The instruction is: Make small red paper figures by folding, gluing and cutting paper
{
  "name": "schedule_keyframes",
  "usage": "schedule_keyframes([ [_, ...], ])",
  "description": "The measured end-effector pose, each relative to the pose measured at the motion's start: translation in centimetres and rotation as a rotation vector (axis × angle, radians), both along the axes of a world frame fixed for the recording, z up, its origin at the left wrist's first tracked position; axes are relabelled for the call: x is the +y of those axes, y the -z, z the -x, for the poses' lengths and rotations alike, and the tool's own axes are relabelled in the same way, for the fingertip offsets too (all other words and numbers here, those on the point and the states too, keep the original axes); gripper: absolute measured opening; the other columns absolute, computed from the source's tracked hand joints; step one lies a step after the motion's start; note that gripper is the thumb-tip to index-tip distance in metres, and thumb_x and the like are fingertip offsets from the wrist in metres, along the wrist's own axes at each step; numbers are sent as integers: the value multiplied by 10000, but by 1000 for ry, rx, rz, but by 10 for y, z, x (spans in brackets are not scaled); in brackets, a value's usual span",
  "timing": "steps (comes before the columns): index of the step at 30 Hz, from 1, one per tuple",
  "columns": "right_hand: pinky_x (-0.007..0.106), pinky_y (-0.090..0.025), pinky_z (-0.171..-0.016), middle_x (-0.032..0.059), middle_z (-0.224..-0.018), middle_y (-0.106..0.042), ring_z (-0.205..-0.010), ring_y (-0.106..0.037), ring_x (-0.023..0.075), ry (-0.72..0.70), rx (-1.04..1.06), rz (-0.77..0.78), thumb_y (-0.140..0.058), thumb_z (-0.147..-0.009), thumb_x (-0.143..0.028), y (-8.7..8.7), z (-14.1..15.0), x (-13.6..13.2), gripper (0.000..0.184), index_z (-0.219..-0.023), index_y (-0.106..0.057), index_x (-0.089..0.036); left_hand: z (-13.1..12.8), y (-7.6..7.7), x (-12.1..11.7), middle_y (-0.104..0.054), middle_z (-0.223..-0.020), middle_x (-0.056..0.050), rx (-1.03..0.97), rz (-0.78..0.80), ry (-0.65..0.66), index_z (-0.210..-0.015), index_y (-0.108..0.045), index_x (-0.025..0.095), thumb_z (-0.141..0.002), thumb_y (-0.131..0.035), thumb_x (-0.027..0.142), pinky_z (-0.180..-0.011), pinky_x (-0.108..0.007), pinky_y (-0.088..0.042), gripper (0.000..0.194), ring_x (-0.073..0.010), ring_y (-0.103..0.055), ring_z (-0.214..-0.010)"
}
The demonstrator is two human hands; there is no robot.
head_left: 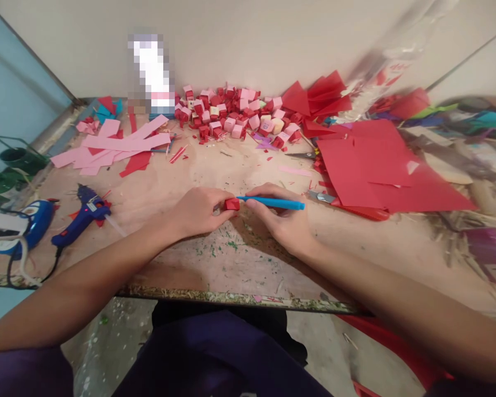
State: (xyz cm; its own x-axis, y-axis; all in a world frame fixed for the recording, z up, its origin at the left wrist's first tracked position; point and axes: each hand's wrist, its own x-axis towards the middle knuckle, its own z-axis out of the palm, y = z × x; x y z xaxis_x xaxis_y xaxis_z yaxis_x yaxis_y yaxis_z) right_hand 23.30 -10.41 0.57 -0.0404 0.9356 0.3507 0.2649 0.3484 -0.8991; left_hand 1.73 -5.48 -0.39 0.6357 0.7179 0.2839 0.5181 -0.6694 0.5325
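Observation:
Between its thumb and fingers, my left hand (200,211) pinches a small folded red paper piece (232,204) just above the wooden table (182,264). My right hand (279,218) grips a blue pen (275,202) lying nearly level, its tip pointing left at the red piece. Whether the tip touches the paper I cannot tell. Behind both hands, a heap of small red and pink folded paper pieces (231,113) rests near the wall.
Pink paper strips (119,146) and a blue glue gun (82,215) lie on the left. Large red paper sheets (367,165), a red-handled cutter (355,208) and scissors (306,155) are to the right. A clear plastic bottle (380,74) stands at the back right.

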Motion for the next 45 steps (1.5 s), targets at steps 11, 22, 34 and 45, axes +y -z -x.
schedule_keyframes([
  [11, 317, -599, -673, 52, -868, -812, -752, -733, 185, -22, -32, 37, -775, -890, -315, 1, 3, -3, 124, -896, -811, -196, 0, -2, -2, -812, -848, -52, 31, -66, 30, -988, -803, 190, -965, -655, 374, -688, -307, -491, 238, -190, -705, -710],
  [22, 340, -611, -725, 56, -889, -812, -793, -742, 205, -42, -73, 65, -779, -894, -326, 0, 2, -1, 125, -899, -811, -205, -2, -4, -3, -827, -967, -65, -32, 200, 13, -1180, -796, 168, -979, -612, 312, -733, -308, -502, 308, -193, -718, -786],
  [34, 334, -622, -776, 42, -896, -818, -815, -755, 196, -48, -110, 12, -772, -909, -271, 1, 2, -1, 84, -906, -815, -198, -3, -8, -3, -722, -767, -17, -34, 229, 32, -912, -769, 174, -982, -599, 325, -661, -278, -410, 238, -140, -580, -658],
  [45, 371, -628, -780, 44, -910, -821, -829, -757, 218, -59, -86, 52, -792, -896, -298, 1, 2, -1, 85, -909, -815, -217, -3, -9, -3, -738, -765, -17, -32, 230, 32, -922, -777, 174, -979, -604, 342, -653, -282, -411, 248, -141, -591, -646],
])
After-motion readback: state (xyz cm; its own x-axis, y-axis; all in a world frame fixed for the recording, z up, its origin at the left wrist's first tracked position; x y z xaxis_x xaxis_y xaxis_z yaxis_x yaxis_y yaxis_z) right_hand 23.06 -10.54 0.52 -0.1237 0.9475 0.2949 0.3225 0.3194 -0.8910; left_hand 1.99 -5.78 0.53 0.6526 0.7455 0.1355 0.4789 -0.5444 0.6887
